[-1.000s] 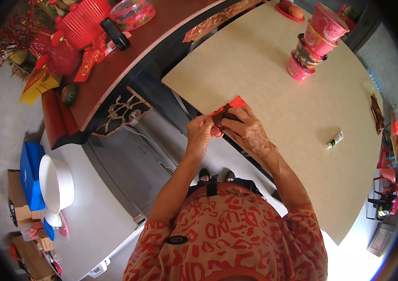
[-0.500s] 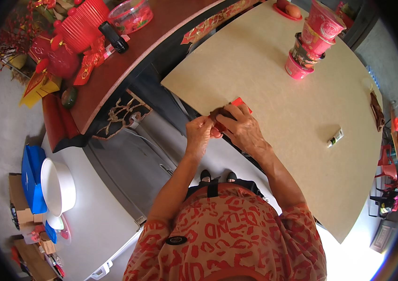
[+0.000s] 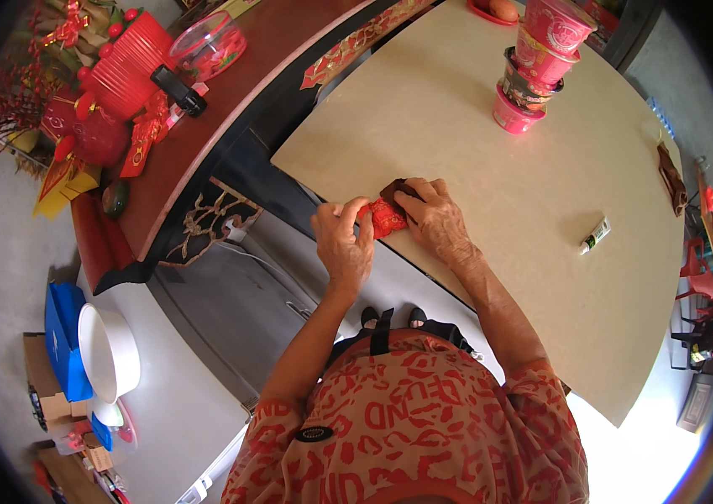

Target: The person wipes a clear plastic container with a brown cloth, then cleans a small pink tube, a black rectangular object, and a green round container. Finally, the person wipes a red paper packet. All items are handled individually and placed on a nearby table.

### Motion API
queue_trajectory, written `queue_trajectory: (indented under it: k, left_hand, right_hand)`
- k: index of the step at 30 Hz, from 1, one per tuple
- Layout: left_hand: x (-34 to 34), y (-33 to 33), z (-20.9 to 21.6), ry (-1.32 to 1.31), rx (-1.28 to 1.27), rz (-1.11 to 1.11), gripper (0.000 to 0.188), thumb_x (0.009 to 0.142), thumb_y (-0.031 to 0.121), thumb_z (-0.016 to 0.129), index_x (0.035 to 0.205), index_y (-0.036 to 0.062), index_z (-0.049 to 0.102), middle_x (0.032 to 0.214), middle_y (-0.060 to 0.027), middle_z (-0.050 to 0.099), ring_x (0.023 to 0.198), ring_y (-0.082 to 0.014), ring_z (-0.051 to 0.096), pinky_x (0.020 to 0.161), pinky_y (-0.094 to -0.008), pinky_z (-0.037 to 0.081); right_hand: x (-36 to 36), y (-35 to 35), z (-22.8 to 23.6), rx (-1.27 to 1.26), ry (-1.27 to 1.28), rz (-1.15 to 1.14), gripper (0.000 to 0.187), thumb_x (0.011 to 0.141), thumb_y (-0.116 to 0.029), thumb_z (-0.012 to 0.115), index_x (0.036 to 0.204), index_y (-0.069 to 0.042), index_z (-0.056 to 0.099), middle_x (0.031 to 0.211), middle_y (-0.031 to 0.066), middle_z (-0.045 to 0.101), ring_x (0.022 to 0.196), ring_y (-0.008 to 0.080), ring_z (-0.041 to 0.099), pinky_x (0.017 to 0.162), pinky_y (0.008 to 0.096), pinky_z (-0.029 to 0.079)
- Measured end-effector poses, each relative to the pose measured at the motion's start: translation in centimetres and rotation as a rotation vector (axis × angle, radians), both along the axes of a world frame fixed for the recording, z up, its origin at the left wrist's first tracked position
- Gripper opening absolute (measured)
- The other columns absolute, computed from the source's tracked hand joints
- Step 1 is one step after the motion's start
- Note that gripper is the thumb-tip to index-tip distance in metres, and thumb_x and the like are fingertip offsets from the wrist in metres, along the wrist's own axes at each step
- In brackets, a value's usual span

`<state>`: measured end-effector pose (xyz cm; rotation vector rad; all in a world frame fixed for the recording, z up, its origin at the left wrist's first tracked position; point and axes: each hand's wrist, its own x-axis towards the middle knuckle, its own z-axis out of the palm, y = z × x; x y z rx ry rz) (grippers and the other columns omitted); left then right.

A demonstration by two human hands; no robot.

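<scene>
My left hand (image 3: 345, 248) holds the left edge of a small, crinkled red packet (image 3: 387, 220) between thumb and fingers, its other fingers loosely bent. Curled over a dark brown, flat piece (image 3: 395, 193) is my right hand (image 3: 438, 218), which grips it just above and against the packet. Its fingers hide part of the brown piece, and I cannot tell what it is. Both things are at the near left edge of the beige table (image 3: 482, 193).
Stacked pink and black instant-noodle bowls (image 3: 531, 71) stand far on the table. A small white-green tube (image 3: 595, 236) lies to the right. Red decorations (image 3: 130, 71) crowd the reddish-brown counter (image 3: 205, 109) at far left. A white basin (image 3: 113, 353) sits lower left.
My hands have moved apart a little. The red packet now shows between them, where the fingers covered most of it before. The view has shifted slightly.
</scene>
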<state>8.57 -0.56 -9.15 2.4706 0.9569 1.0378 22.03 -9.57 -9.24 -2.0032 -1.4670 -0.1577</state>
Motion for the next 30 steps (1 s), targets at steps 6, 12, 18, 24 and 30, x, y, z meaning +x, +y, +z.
queue_trajectory:
  k: [6,12,18,24,30]
  left_hand:
    - [0.6,-0.2,0.0,-0.071,0.068,-0.409,0.044,0.068,0.006,0.074,0.109,0.0053,0.059,0.111,-0.0108,0.056,0.102,-0.0311,0.052,0.085,-0.0381,0.047]
    - [0.7,0.7,-0.6,-0.067,0.117,-0.406,0.045,0.071,0.005,0.075,0.113,0.0041,0.058,0.110,-0.0113,0.059,0.099,-0.0295,0.056,0.082,-0.0367,0.049]
    - [0.5,0.5,2.0,-0.287,-0.606,-0.177,0.029,0.092,0.025,0.061,0.099,-0.0033,0.064,0.073,-0.0052,0.063,0.059,-0.0086,0.056,0.052,-0.0241,0.048]
    - [-0.9,-0.3,-0.9,-0.302,-0.931,-0.264,0.037,0.093,0.031,0.058,0.094,-0.0057,0.063,0.067,-0.0040,0.059,0.052,-0.0085,0.053,0.046,-0.0243,0.045]
    - [-1.5,-0.4,-0.7,-0.237,-0.915,-0.281,0.034,0.092,0.027,0.060,0.088,-0.0064,0.060,0.067,-0.0059,0.059,0.053,-0.0101,0.055,0.045,-0.0247,0.047]
  right_hand:
    - [0.3,0.0,-0.3,0.055,-0.015,0.009,0.027,0.071,-0.007,0.064,0.098,-0.010,0.068,0.109,0.0072,0.059,0.090,0.0305,0.055,0.077,0.0380,0.052]
    - [2.7,-0.8,-0.4,0.091,-0.013,-0.060,0.028,0.073,-0.002,0.065,0.100,-0.009,0.068,0.107,0.0093,0.059,0.095,0.0304,0.056,0.079,0.0384,0.051]
    - [1.6,-2.2,3.1,0.521,0.423,-0.144,0.028,0.078,0.010,0.054,0.101,-0.002,0.065,0.100,0.0122,0.058,0.077,0.0210,0.063,0.063,0.0294,0.052]
    - [-3.7,-2.4,1.8,0.293,0.026,0.081,0.034,0.068,0.003,0.063,0.100,-0.008,0.067,0.104,0.0116,0.057,0.092,0.0319,0.056,0.075,0.0387,0.052]
    - [-3.0,-1.2,-0.4,0.146,-0.004,-0.019,0.020,0.070,-0.004,0.065,0.089,-0.009,0.069,0.104,0.0084,0.058,0.085,0.0298,0.055,0.070,0.0394,0.053]
